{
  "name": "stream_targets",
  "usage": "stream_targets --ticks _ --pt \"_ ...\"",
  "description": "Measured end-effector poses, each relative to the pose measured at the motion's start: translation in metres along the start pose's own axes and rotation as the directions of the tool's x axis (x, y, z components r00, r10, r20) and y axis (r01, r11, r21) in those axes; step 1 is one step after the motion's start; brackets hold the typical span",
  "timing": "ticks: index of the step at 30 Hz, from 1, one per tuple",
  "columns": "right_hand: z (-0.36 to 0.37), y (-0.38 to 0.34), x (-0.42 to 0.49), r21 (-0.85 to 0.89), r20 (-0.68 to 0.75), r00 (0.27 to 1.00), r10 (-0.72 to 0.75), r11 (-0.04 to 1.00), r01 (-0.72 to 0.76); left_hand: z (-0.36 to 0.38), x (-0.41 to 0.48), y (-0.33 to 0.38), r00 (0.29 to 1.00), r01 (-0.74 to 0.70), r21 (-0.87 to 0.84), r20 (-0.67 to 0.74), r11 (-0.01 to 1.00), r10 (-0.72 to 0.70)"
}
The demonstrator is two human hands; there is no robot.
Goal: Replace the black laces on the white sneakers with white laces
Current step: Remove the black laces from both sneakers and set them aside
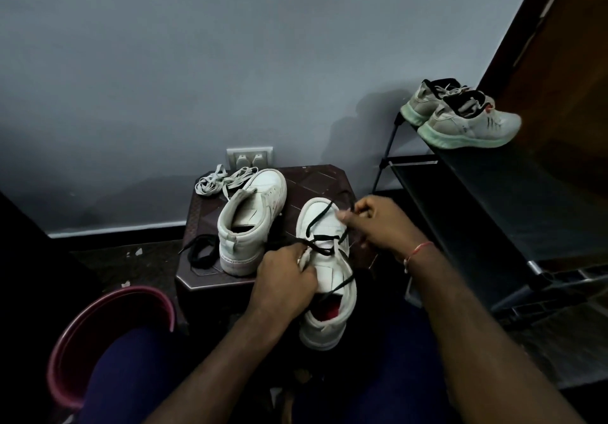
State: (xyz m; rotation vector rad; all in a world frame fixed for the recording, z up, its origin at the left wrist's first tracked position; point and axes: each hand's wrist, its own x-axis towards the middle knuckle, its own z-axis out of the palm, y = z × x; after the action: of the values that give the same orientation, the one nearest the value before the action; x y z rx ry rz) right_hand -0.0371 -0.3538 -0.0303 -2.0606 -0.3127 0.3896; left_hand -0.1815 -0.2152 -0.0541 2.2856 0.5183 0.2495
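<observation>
1. Closest in: two knees in dark blue, cut off by the bottom edge. A maroon bucket sits at the left, half hidden behind the left knee.
2. The near sneaker hangs heel-first over the bench's near edge, toe pointing at the wall. Its black lace is only threaded through some of the eyelets, and the slack loops make it hard to count which.
3. The left hand has its grip curled tight on the sneaker's left eyelet flap. A lace strand runs into the fingers, but I can't tell if it's pinched too.
4. The right hand is up by the toe, grip narrow, pinching the black lace. The fingertips are mostly hidden.
5. The second sneaker is just left of it, laceless, heel towards me.
6. A loose black lace is bunched at the bench's left edge, next to that heel.
7. The white laces are tangled at the far left corner, partly behind the second sneaker's toe.
8. A wall socket pokes up behind the far edge.
9. Far right is a dark shoe rack with grey trainers on top. Its lower shelves are too dark to read.
</observation>
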Motion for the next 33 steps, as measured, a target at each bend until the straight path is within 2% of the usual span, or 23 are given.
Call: stream_targets --ticks 2,6,7,10,11,12,15,18,20,21,24,25,27,29,30,33 --pt "0.009 0.002 -0.011 -0.099 0.061 0.998 -0.016 0.995 0.022 0.001 0.000 0.001 1.000 -0.009 -0.030 -0.001 1.000 0.009" --pt "0.021 -0.001 -0.016 -0.301 0.015 0.985 -0.170 0.939 0.167 0.003 0.000 -0.002 0.999 -0.043 -0.033 0.006 0.999 0.043" --pt "0.020 -0.003 -0.013 -0.277 -0.027 0.981 -0.193 0.944 0.178 0.003 0.000 -0.003 0.998 -0.058 -0.022 0.003 0.998 0.059" --pt "0.007 -0.005 0.005 0.078 -0.328 0.937 -0.120 0.985 0.154 0.002 0.001 -0.005 0.998 -0.062 -0.024 -0.015 0.998 0.061" --pt "0.004 -0.003 0.009 0.147 -0.354 0.931 -0.088 0.978 0.148 0.001 0.001 -0.005 0.998 -0.056 -0.044 -0.022 0.997 0.056" --pt "0.004 -0.001 0.009 0.136 -0.306 0.949 -0.075 0.983 0.121 0.001 -0.001 -0.004 0.999 -0.047 -0.060 -0.022 0.997 0.046" --pt "0.015 0.003 -0.009 -0.014 0.005 0.999 -0.053 0.998 0.053 0.002 -0.004 -0.002 0.999 -0.041 -0.109 -0.017 0.993 0.040" --pt "0.020 0.005 -0.022 -0.087 0.049 0.989 -0.141 0.986 0.145 0.005 -0.003 0.001 0.999 -0.024 -0.135 -0.026 0.991 0.020" --pt "0.018 0.001 -0.020 -0.042 0.070 0.983 -0.171 0.984 0.174 0.006 -0.004 -0.001 1.000 -0.017 -0.139 -0.028 0.990 0.013" --pt "0.015 -0.001 -0.017 0.031 0.022 0.983 -0.181 0.983 0.181 0.007 -0.004 -0.002 0.999 -0.023 -0.133 -0.026 0.991 0.020" --pt "-0.002 -0.009 0.002 0.339 -0.331 0.937 -0.111 0.913 0.228 0.007 -0.006 -0.004 0.998 -0.052 -0.110 -0.026 0.993 0.049" --pt "-0.008 -0.011 0.007 0.400 -0.366 0.927 -0.081 0.886 0.235 0.008 -0.007 -0.004 0.998 -0.057 -0.117 -0.034 0.992 0.053" --pt "-0.010 -0.011 0.008 0.342 -0.248 0.964 -0.091 0.923 0.176 0.007 -0.007 -0.004 0.998 -0.049 -0.136 -0.038 0.990 0.044" --pt "-0.003 -0.005 -0.002 0.109 -0.067 0.995 -0.073 0.991 0.080 0.008 -0.006 -0.004 0.999 -0.038 -0.148 -0.034 0.988 0.033" --pt "0.002 0.001 -0.008 0.029 -0.020 0.999 -0.042 0.999 0.043 0.008 -0.005 -0.004 0.999 -0.034 -0.148 -0.033 0.988 0.029" --pt "0.009 0.013 -0.023 0.084 0.025 0.999 0.039 0.996 -0.041 0.010 -0.003 -0.004 0.999 -0.027 -0.158 -0.036 0.987 0.021"
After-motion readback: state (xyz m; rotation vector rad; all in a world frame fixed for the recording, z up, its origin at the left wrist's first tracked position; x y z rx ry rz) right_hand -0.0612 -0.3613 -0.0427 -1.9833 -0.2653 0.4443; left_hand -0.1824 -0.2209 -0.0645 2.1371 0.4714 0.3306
